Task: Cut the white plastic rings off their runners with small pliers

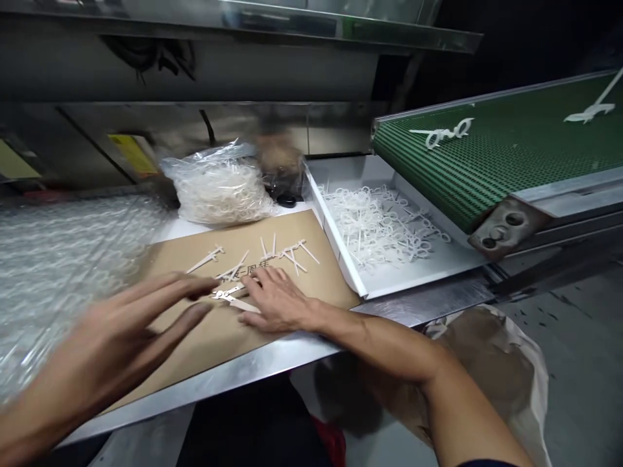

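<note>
My right hand (280, 299) rests low over the brown cardboard sheet (178, 340), its thumb and fingers around the pale handles of a small pair of nippers (226, 295). The nippers' jaws point left. My left hand (131, 331) hovers at the left, somewhat blurred, thumb and fingers stretched apart near the nippers' jaws with nothing visible between them. Several thin white plastic pieces (292, 251) lie scattered on the cardboard beyond my right hand. Another white piece (207, 258) lies further left.
A white tray (338, 243) holding a heap of white looped plastic parts (374, 224) stands on the right. Above it ends a green conveyor belt (487, 149) carrying a few parts. A clear bag of parts (221, 188) sits behind the cardboard; clear plastic packaging (63, 259) lies left.
</note>
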Action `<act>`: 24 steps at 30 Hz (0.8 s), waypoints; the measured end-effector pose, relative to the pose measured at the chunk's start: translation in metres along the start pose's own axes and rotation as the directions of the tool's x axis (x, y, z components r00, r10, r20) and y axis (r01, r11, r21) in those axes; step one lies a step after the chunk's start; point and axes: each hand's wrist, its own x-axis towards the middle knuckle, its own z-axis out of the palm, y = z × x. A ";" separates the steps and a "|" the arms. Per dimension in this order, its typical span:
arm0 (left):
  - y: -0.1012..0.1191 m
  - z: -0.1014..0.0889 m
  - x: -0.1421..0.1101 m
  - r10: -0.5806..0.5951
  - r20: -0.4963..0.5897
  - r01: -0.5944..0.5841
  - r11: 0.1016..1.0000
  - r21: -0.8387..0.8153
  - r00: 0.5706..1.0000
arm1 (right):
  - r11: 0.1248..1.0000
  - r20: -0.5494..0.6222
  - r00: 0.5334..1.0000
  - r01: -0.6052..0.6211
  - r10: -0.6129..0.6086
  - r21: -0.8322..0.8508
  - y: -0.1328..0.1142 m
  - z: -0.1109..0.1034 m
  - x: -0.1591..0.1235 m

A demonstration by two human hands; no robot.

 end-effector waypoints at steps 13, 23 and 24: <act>0.102 0.135 0.194 0.363 0.159 -0.333 0.924 -0.186 0.918 | 0.998 -0.060 0.998 0.005 -0.009 -0.064 0.012 0.006 0.003; 0.186 0.223 0.300 0.248 -0.045 -0.244 0.872 -0.425 0.968 | 0.992 -0.055 0.998 0.034 -0.028 0.123 0.011 -0.015 -0.005; 0.181 0.216 0.297 0.236 -0.048 -0.231 0.850 -0.474 0.970 | 0.983 -0.087 0.996 0.017 -0.001 0.184 0.012 -0.016 -0.005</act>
